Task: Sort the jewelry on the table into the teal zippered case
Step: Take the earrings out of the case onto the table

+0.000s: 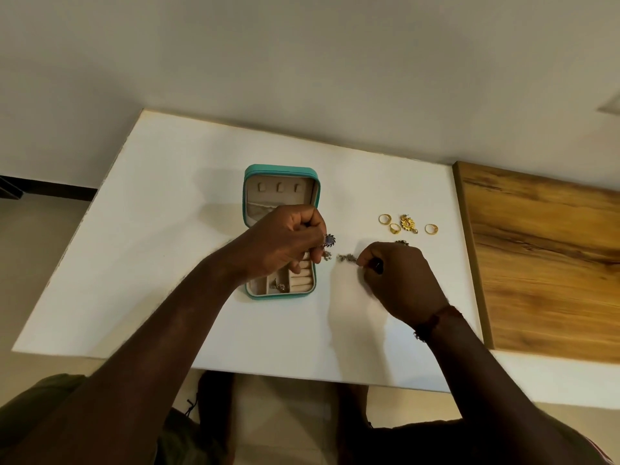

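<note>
early going. open case at frame centre on the table, one silver piece inside. left hand pinched on a blue-stone ring beside the case; right hand closing on a silver piece. gold rings and pendant waiting at right.

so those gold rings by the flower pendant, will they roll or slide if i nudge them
The gold rings lie flat on the smooth white table, so a nudge probably slides them rather than rolls them. They look thin and small, so likely light and easily flicked into the flower pendant close beside them. Tipped on edge, they could roll.
</note>
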